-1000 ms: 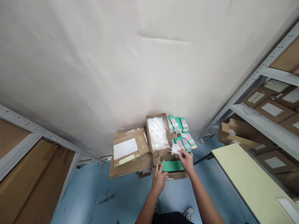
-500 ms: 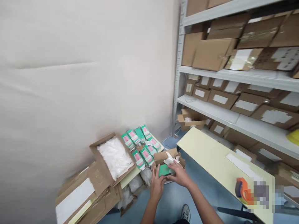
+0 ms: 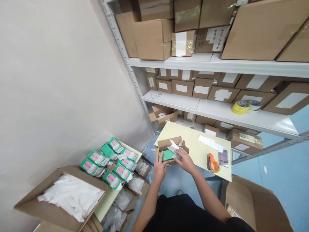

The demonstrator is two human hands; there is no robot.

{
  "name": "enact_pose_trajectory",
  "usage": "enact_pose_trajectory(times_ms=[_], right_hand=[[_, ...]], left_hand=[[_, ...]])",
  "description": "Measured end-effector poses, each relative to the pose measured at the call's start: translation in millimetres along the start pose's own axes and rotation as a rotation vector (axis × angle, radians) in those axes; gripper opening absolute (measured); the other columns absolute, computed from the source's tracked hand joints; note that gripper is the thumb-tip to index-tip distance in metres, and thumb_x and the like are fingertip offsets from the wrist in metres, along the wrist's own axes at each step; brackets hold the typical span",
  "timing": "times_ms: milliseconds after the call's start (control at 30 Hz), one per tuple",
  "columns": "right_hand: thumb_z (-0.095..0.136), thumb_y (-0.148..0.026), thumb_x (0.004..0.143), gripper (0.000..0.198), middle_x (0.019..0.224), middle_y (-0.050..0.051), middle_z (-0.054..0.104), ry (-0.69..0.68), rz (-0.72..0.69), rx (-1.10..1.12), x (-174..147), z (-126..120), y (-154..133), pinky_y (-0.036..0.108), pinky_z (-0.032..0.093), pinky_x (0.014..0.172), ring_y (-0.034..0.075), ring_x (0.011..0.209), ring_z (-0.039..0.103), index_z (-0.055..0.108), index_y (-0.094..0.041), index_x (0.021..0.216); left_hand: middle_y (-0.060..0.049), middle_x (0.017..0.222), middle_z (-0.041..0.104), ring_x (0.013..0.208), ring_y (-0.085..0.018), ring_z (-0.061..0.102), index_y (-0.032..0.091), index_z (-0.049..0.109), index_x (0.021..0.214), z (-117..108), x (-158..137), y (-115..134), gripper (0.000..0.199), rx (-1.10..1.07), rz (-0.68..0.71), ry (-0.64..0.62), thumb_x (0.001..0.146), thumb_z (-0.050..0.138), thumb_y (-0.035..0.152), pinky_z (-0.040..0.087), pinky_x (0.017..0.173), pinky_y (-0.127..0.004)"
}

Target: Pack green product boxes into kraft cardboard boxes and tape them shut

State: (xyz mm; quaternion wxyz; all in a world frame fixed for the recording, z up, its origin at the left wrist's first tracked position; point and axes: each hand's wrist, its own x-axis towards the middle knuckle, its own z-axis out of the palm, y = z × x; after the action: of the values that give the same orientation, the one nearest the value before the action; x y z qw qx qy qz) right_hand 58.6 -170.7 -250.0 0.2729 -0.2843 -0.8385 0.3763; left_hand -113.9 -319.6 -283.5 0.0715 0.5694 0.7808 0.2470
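Between my hands is a small open cardboard box, held in front of the near left part of the cream table. A green carton lies inside it, with crumpled white paper sticking up beside the carton. My left hand grips the box's near left side, its fingertips over the rim by the carton. On the near right side, my right hand is closed around the edge, fingers reaching in by the paper. The underside of the box is hidden.
The cream table carries a tape dispenser and white paper strips. Left are several green-and-pink cartons and a box of white bags. Shelving with boxes stands behind; a large open box is at right.
My view has turned right and my hands have carried the cardboard box from beside the green-and-pink cartons to the cream table's edge. The grip looks the same.
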Motion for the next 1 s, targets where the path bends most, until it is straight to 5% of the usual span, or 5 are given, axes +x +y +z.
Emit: enact_pose_trajectory(times_ms=[333, 633, 833, 900, 1000], right_hand=[[0.071, -0.033, 0.091, 0.049, 0.153, 0.012, 0.059, 0.219, 0.194, -0.142, 13.2, -39.4, 53.9, 0.057, 0.043, 0.122, 0.034, 0.146, 0.051, 0.068, -0.027, 0.139], [0.067, -0.033, 0.092, 0.05, 0.153, 0.014, 0.059, 0.261, 0.466, -0.257, 30.8, -58.2, 74.2, 0.055, 0.044, 0.121, 0.033, 0.146, 0.051, 0.065, -0.026, 0.142], [0.064, -0.031, 0.09, 0.065, 0.16, 0.016, 0.05, 0.264, 0.694, -0.269, 29.6, -37.0, 91.5, 0.054, 0.042, 0.122, 0.032, 0.15, 0.047, 0.052, -0.023, 0.153], [0.064, -0.03, 0.089, 0.068, 0.159, 0.017, 0.051, 0.273, 0.738, -0.271, 27.2, -30.3, 98.1, 0.053, 0.042, 0.122, 0.032, 0.151, 0.047, 0.05, -0.022, 0.155], [0.065, -0.029, 0.086, 0.071, 0.155, 0.016, 0.056, 0.292, 0.774, -0.267, 23.7, -23.0, 108.3, 0.05, 0.043, 0.121, 0.031, 0.147, 0.051, 0.049, -0.021, 0.155]], left_hand=[[-0.001, 0.172, 0.034, 0.164, -0.037, 0.014, 0.025, 0.08, 0.103, 62.3, 109.5, -4.2, 0.023, -0.089, 0.228, -0.156, 0.097, 0.058, 0.021, 0.032, 0.128, -0.061], [-0.004, 0.165, 0.046, 0.163, -0.039, 0.016, 0.022, 0.079, 0.095, 137.6, 238.3, -14.2, 0.016, -0.123, 0.299, -0.489, 0.087, 0.067, 0.014, 0.023, 0.13, -0.061], [-0.008, 0.171, 0.037, 0.163, -0.039, 0.014, 0.022, 0.07, 0.131, 149.3, 258.4, -43.6, 0.049, -0.205, 0.303, -0.548, 0.083, 0.073, 0.017, 0.016, 0.132, -0.058], [-0.009, 0.174, 0.029, 0.164, -0.038, 0.013, 0.023, 0.055, 0.151, 146.1, 256.4, -57.4, 0.068, -0.257, 0.219, -0.469, 0.085, 0.073, 0.026, 0.018, 0.132, -0.055], [-0.017, 0.172, 0.03, 0.16, -0.036, 0.027, 0.016, 0.028, 0.166, 142.4, 256.7, -77.2, 0.087, -0.352, -0.131, -0.397, 0.092, 0.067, 0.039, 0.033, 0.127, -0.05]])
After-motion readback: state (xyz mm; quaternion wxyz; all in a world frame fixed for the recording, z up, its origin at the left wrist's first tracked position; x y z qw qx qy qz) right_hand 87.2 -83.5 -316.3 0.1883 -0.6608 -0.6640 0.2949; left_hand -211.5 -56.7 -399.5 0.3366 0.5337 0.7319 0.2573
